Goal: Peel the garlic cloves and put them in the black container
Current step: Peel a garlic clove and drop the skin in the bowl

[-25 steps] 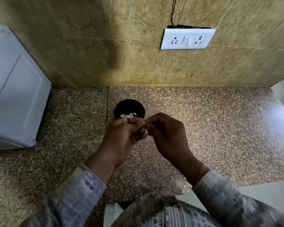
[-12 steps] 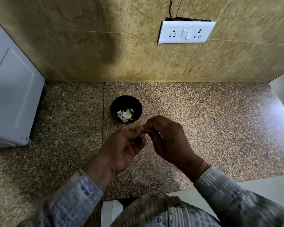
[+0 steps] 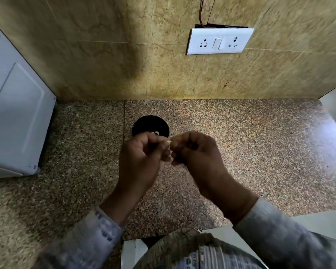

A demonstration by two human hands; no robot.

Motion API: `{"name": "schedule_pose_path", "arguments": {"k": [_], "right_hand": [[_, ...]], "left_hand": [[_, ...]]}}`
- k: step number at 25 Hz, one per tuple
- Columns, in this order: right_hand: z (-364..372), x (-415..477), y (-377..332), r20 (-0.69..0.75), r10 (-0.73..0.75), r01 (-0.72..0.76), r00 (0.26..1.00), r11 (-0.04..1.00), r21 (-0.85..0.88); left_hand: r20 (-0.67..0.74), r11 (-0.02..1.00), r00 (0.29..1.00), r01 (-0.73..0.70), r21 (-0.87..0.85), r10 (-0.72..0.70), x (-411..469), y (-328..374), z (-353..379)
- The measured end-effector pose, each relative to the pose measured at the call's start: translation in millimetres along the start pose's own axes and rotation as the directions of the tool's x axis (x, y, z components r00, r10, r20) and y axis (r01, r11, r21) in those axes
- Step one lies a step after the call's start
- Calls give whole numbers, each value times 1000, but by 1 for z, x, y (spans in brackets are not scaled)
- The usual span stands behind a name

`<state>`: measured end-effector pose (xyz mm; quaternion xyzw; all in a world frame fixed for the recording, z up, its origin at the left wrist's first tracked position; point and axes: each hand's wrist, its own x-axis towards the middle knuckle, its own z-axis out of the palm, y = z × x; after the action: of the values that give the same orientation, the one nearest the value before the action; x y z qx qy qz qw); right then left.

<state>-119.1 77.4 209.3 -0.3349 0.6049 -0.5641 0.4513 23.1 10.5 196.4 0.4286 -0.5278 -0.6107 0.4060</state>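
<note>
I hold a garlic clove [image 3: 168,142] between both hands, above the speckled surface [image 3: 250,144] and just on the near side of the black container [image 3: 144,122]. My left hand [image 3: 142,158] and right hand [image 3: 196,150] are curled, and their fingertips pinch the clove from either side. Only a small pale sliver of it shows. My fingers cover the rest, and motion blur keeps me from telling skin from flesh. My left knuckles hide the container's near half, with a few pale pieces [image 3: 156,133] just visible inside.
</note>
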Motion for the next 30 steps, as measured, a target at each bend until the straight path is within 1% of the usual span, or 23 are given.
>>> {"name": "schedule_pose_path", "arguments": {"k": [1,2,3,4,5,6,7,8,9,10,11,12,13,14,16,17,19,20,22,23,25,27,30], "right_hand": [[5,-1,-6,127,280,-307,952,878,368],[10,-2,-7,149,383,-406,912,781,474],[11,-2,-3,94,309,-323,946,904,279],[13,-3,-2,-39,43,-45,998,997,-57],[10,-3,-2,-57,-308,264,950,885,-384],[1,0,2,70,-539,479,840,673,-564],[-3,3,0,150,-591,552,793,592,-588],[-3,4,0,129,-555,536,822,674,-509],[2,2,-4,42,-452,436,891,826,-357],[9,-1,-12,-42,-267,260,963,957,-130],[14,-5,-16,-32,-18,22,999,989,145],[18,-9,-18,41,168,-172,985,921,349],[18,-10,-18,81,259,-267,962,853,448],[19,-10,-18,82,290,-293,953,827,479],[19,-12,-16,15,215,-201,976,881,428],[18,-12,-14,-22,136,-121,991,936,330],[14,-12,-9,-65,-63,64,996,998,10],[13,-11,-6,-65,-157,146,985,978,-151],[13,-11,-5,-49,-257,229,965,920,-317],[14,-11,-6,-52,-263,232,963,914,-332],[16,-11,-7,-71,-185,165,980,959,-229],[15,-11,-9,-37,-110,105,993,987,-122],[14,-9,-11,-3,-81,80,997,991,-109]], "left_hand": [[46,910,946,-321,262,321,1,-2,-5],[133,804,883,-466,370,450,3,-1,-8],[128,843,897,-442,306,423,5,-1,-7],[45,965,969,-246,87,243,4,2,-3],[8,995,1000,-5,-95,5,4,8,0],[125,910,962,271,-313,-243,3,13,0],[227,781,896,444,-439,-382,2,16,0],[264,720,862,506,-474,-432,2,14,-2],[241,751,878,479,-455,-414,1,12,-2],[148,850,936,351,-394,-318,-1,12,-2],[38,941,984,176,-288,-173,-4,10,-2],[-26,984,999,20,-179,-25,-6,8,-3],[-37,991,997,-72,-116,68,-7,5,-3],[-34,991,994,-104,-86,102,-7,4,-2],[6,992,1000,-29,-125,30,-6,4,-4],[32,989,999,20,-145,-16,-5,5,-6],[51,991,997,66,-120,-61,-5,7,-10],[51,992,997,71,-102,-66,-5,7,-11],[52,992,996,71,-101,-66,-5,7,-12],[61,993,996,68,-97,-63,-5,6,-12],[90,999,996,29,-39,-25,-4,5,-13],[107,995,993,-53,80,44,-4,3,-16],[120,952,977,-198,234,174,-4,3,-21]]}}
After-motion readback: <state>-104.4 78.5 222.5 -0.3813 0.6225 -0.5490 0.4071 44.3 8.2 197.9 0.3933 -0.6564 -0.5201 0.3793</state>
